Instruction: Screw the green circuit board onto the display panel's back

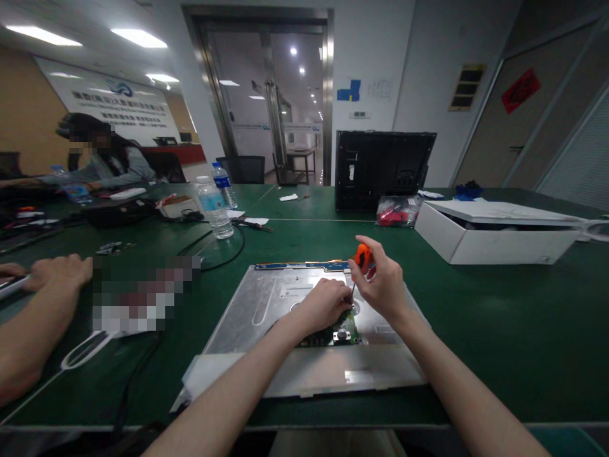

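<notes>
In front of me a flat silver metal panel (238,317), like the back of a screen, lies on the green table. A narrow blue circuit strip (295,266) runs along its far edge. My right hand (385,282) grips the orange handle of a screwdriver (362,255), its shaft pointing down at the panel. Close to the screwdriver's tip, my left hand (326,303) has its fingertips pinched together; what they hold is hidden. Under that hand sits a green circuit board (351,325), partly covered by my forearm and fingers.
A white box (504,244) stands at right, behind it a black monitor casing (380,168) and a plastic bag with red contents (397,212). Water bottles (215,209) and cables are left. Another person's hand (59,273) rests at far left; a further person sits behind.
</notes>
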Demonstrator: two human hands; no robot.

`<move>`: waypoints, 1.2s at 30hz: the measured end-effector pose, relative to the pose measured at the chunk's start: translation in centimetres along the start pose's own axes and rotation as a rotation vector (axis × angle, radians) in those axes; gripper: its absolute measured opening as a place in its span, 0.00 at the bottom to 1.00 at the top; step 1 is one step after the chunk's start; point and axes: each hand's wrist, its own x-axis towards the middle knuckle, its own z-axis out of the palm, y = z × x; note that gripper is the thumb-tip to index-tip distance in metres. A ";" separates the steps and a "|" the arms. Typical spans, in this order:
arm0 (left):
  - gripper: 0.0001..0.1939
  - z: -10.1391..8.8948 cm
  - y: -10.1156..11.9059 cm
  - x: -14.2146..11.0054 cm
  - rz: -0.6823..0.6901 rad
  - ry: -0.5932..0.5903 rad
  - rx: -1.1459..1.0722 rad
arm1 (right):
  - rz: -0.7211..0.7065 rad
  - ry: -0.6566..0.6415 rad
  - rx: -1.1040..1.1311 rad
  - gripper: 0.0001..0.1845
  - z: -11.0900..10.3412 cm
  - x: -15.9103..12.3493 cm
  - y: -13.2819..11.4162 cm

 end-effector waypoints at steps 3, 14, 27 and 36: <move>0.05 0.3 -0.2 0.0 0.006 0.007 -0.013 | -0.001 -0.023 -0.009 0.20 -0.1 0.0 -0.1; 0.04 0.2 -0.2 0.1 -0.009 -0.003 -0.013 | -0.023 -0.055 0.010 0.22 -0.3 0.3 -0.2; 0.04 0.2 -0.2 0.1 -0.016 -0.015 0.011 | -0.007 -0.058 0.070 0.23 -0.2 0.2 -0.1; 0.06 0.2 -0.2 0.0 0.002 0.004 -0.012 | -0.032 -0.117 0.075 0.26 -0.3 0.2 -0.1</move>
